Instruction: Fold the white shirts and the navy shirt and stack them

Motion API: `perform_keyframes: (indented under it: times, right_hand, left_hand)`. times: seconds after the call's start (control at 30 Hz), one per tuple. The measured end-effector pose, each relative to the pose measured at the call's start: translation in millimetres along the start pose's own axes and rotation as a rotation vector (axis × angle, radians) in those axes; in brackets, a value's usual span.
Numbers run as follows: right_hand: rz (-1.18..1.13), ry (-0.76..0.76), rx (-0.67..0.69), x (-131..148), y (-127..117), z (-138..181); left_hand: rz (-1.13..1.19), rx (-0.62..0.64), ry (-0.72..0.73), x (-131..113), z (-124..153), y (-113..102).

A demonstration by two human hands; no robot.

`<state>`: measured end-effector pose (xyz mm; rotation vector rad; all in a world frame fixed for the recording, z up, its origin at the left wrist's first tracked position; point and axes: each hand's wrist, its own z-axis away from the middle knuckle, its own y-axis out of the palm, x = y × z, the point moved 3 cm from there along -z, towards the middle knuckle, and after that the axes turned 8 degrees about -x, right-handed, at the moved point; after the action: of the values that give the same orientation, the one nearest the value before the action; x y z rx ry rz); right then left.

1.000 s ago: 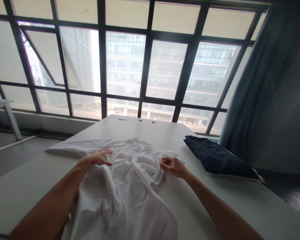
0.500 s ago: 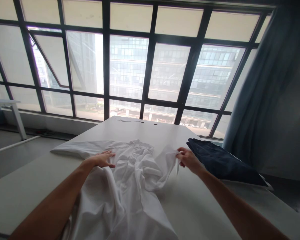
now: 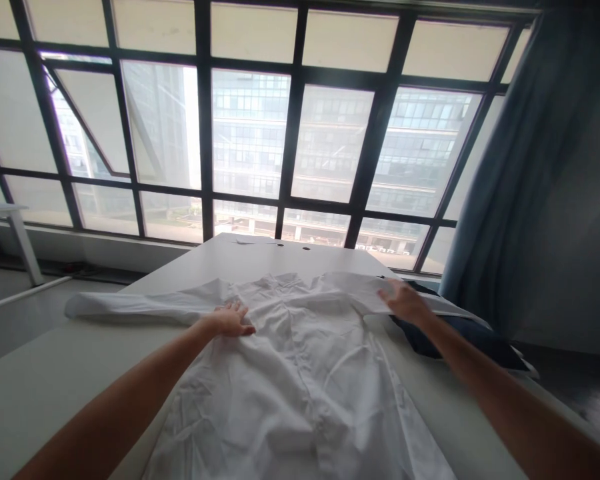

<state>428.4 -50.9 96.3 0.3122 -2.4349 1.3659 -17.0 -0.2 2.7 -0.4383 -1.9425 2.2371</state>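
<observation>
The shirt is apparently being spread beneath the open-fingered left grip, and flattening seems called for along the sleeve at the blurred right grip, whose closure cannot be told.

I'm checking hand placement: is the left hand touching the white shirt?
Touching. The head view shows the left hand palm-down on the white shirt, its fingers resting against the cloth.

A white table bears a white shirt and dark cloth (partly beneath the shirt).
</observation>
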Motion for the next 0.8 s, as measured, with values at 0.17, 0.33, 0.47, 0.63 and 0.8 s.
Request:
perform_keyframes:
  times: [0.17, 0.33, 0.47, 0.63, 0.8]
  right_hand:
    - [0.056, -0.165, 0.592, 70.8, 90.6, 102.8]
    - [0.163, -0.149, 0.686, 75.8, 97.7, 108.3]
    - [0.185, -0.178, 0.602, 67.4, 115.2, 86.1]
    - [0.162, -0.199, 0.37, 65.5, 129.9, 80.6]
    - [0.13, -0.342, 0.299, 60.7, 96.4, 92.9]
  left_hand:
    - [0.02, -0.074, -0.017, 6.1, -17.7, 5.0]
    - [0.014, -0.101, 0.0, 31.8, -30.1, 12.4]
    - [-0.003, -0.169, 0.017, 42.6, -56.1, 14.9]
    - [-0.092, -0.318, -0.047, 33.4, -80.8, -0.1]
    - [-0.219, -0.54, 0.007, -3.8, -52.8, -10.9]
